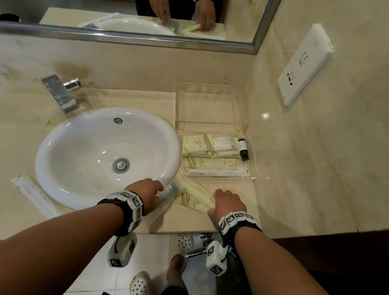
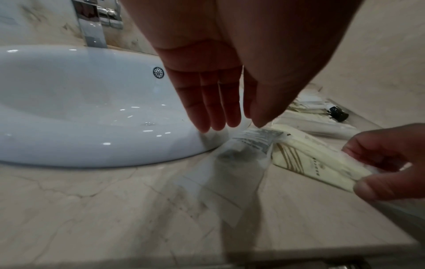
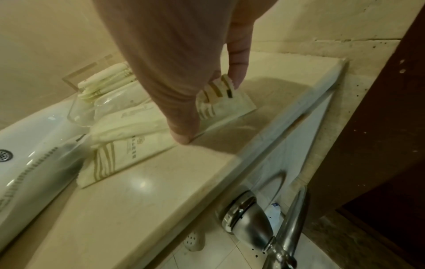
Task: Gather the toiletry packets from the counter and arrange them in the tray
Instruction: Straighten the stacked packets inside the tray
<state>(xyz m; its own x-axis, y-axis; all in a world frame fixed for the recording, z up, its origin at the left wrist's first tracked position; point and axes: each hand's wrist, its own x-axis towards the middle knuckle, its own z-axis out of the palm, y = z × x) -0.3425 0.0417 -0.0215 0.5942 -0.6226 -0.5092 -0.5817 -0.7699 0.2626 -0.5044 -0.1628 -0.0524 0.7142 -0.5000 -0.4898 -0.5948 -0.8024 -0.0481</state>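
A clear printed packet (image 1: pixel 170 193) lies on the counter against the sink rim, and my left hand (image 1: pixel 162 189) reaches to its far end with straight fingers (image 2: pixel 207 109), holding nothing. Beside it lie cream striped packets (image 1: pixel 196 200). My right hand (image 1: pixel 213 204) pinches their right end between thumb and fingers (image 3: pixel 239 72); the left wrist view shows the same pinch (image 2: pixel 358 171). The clear tray (image 1: pixel 206 104) stands behind, its near half holding several cream packets (image 1: pixel 207 154) and a small dark bottle (image 1: pixel 243 150).
The white sink (image 1: pixel 76 156) fills the counter's left, with a chrome faucet (image 1: pixel 64 95) behind it. A long white packet (image 1: pixel 34 193) lies at the sink's front left. The counter's front edge (image 1: pixel 189 233) is just under my wrists. A wall runs along the right.
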